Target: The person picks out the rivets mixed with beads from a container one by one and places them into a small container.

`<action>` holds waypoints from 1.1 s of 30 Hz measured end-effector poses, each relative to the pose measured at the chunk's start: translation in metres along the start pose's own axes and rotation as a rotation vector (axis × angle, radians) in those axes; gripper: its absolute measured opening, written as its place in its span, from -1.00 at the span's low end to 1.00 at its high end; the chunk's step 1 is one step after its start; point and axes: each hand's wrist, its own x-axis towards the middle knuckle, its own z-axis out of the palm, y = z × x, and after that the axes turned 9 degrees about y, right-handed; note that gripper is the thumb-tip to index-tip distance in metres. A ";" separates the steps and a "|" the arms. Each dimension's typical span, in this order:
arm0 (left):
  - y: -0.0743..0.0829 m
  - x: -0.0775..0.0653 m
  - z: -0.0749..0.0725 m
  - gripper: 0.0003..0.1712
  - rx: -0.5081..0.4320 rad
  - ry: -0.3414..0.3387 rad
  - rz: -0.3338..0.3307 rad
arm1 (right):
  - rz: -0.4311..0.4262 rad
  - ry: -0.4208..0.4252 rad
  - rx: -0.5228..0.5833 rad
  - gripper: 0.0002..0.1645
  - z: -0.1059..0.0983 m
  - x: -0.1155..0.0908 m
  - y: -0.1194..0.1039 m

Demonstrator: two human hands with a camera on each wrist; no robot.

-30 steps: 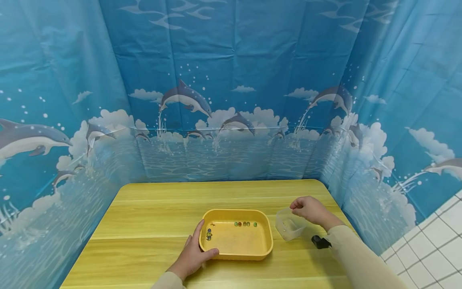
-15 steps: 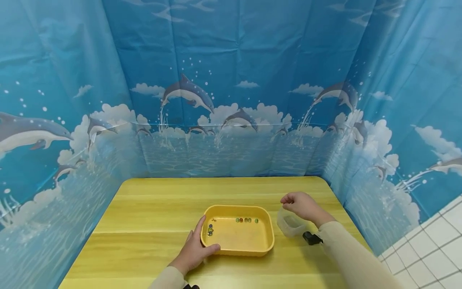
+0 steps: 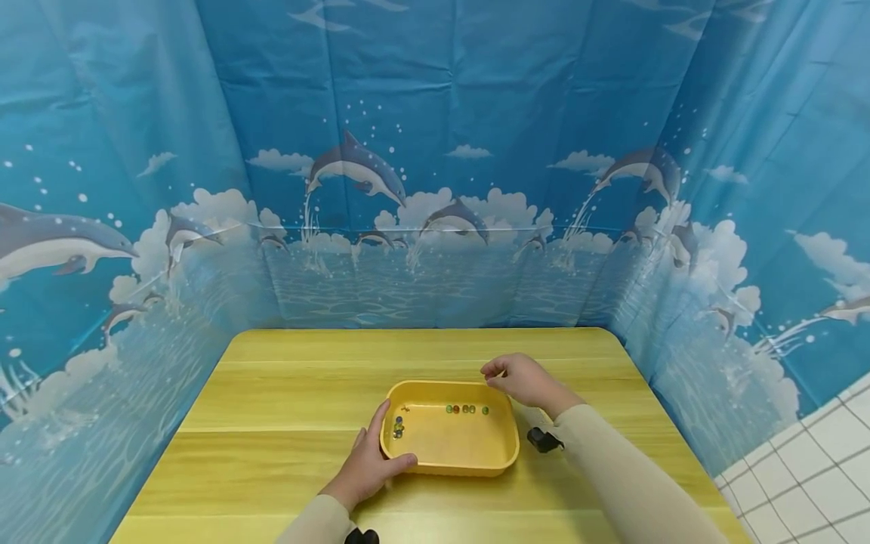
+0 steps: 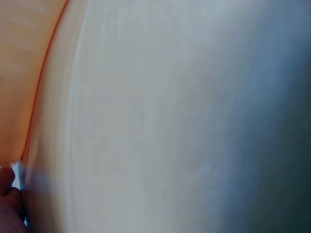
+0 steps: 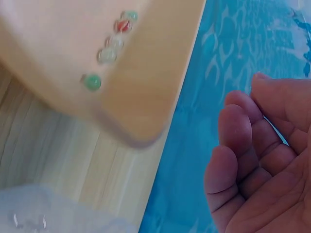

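Note:
My left hand (image 3: 367,465) grips the left front corner of a yellow plastic tray (image 3: 469,466), fingers along the left wall and thumb at the front rim. Inside, several green, red and clear marbles (image 5: 92,82) line the back wall. A cluster of dark blue and yellowish marbles (image 3: 398,428) sits at the left wall. My right hand (image 3: 526,378) is over the tray's back right corner, fingers curled with thumb and index tips close together. I cannot tell whether something is between those tips. In the left wrist view, the tray's orange-looking wall (image 4: 22,73) shows.
A clear plastic container (image 5: 53,208) stands right of the tray, mostly hidden by the right forearm in the head view. The wooden table (image 3: 285,408) meets a blue dolphin-print curtain (image 3: 435,287) at its back edge. A black wrist camera (image 3: 545,440) hangs under the right sleeve.
My right hand has moved left, from above the clear container to the tray's back right corner. The left hand keeps its grip on the tray, and the marbles lie as before.

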 end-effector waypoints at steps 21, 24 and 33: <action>-0.001 -0.001 -0.001 0.33 0.018 0.001 0.000 | -0.036 -0.053 0.027 -0.67 0.046 0.014 -0.032; -0.001 -0.001 -0.001 0.32 0.014 -0.002 0.004 | -0.052 -0.057 0.027 -0.66 0.050 0.014 -0.036; -0.001 -0.002 -0.001 0.32 0.004 -0.004 0.010 | -0.057 -0.065 0.029 -0.65 0.060 0.015 -0.046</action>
